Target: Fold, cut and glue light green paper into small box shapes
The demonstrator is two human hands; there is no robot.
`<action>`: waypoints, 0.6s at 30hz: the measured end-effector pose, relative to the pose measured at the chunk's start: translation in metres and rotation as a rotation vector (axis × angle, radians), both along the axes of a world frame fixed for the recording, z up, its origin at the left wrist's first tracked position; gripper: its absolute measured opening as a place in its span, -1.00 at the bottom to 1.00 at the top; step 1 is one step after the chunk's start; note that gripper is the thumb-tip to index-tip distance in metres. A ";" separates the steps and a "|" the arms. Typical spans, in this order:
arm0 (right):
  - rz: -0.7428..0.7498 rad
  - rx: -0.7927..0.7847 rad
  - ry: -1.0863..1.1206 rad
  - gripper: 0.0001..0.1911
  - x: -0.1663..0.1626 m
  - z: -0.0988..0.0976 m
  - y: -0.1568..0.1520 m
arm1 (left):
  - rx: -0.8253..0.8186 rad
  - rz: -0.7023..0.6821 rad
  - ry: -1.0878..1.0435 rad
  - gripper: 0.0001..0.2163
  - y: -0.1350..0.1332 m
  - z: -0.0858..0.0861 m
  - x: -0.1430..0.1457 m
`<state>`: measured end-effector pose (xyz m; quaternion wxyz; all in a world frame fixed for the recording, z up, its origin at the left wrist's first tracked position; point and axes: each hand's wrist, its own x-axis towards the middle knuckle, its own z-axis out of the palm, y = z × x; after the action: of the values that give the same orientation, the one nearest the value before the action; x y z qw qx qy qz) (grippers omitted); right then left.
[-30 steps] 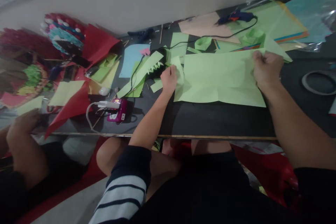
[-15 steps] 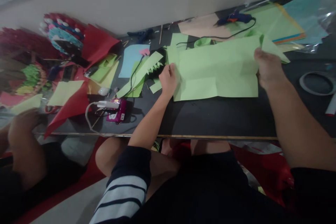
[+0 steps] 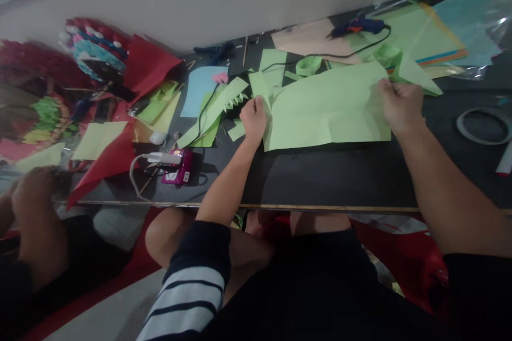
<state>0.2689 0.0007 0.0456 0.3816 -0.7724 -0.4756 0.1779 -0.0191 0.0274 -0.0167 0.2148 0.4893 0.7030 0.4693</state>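
Observation:
A large sheet of light green paper [image 3: 332,109] with crease lines stretches between my two hands above the dark table. My left hand [image 3: 254,118] pinches its left edge, where a narrow flap stands up. At the opposite end, my right hand [image 3: 403,104] grips the upper right corner, fingers partly hidden by the paper. Left of my left hand lies a green paper strip with a row of pointed teeth [image 3: 236,100]. A curled green paper ring [image 3: 308,66] sits behind the sheet, close to a flat green piece [image 3: 273,58].
A glue gun [image 3: 358,26] with its cord lies at the back. A magenta power socket [image 3: 176,168] stands near the table's front edge. At right are a roll of tape [image 3: 485,127] and stacked coloured paper [image 3: 424,37]. A co-worker's hands [image 3: 36,189] are at far left.
My right hand has shifted slightly left, bringing the sheet's right end inward. The sheet bows upward a little more and its lower edge has risen. My left hand stays nearly in place.

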 end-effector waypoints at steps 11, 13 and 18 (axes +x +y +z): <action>0.045 0.282 -0.081 -0.23 0.013 -0.010 0.003 | -0.176 -0.182 -0.328 -0.51 -0.011 0.013 0.002; 0.024 0.450 -0.150 -0.25 0.022 -0.023 0.008 | -0.148 -0.223 -0.242 -0.47 -0.012 0.014 0.001; -0.016 0.471 -0.168 -0.27 0.027 -0.032 0.013 | 0.019 -0.137 -0.062 -0.45 -0.010 0.012 0.002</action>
<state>0.2958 0.0136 0.0134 0.5117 -0.6780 -0.5278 -0.0059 -0.0174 0.0176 -0.0048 0.2632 0.5237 0.6562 0.4751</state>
